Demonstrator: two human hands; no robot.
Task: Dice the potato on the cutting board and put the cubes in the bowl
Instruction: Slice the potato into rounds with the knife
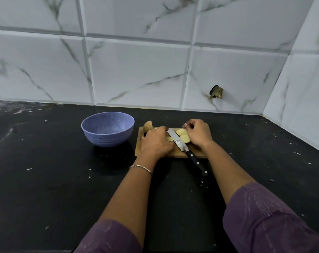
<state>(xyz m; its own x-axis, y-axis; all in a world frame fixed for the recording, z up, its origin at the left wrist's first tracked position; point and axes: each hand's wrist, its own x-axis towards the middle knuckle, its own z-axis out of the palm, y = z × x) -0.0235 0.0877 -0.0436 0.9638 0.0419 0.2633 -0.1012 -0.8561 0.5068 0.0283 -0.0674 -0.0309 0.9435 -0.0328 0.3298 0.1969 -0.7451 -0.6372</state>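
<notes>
On board [174,154], L hand [157,143] & R hand [198,134] knuckles-up, flanking knife [178,141].

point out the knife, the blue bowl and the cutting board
knife [186,151]: head view, where the blade meets the black handle
blue bowl [107,137]: head view, front of the outer wall
cutting board [175,154]: head view, bare wood near the front edge, left of the knife

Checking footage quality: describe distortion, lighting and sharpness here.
Head view: the wide-angle lens bows the wall tiles toward the edges; light is soft and even, a faint shadow under the bowl; the knife blade glints mildly; the near sleeves look soft.
</notes>
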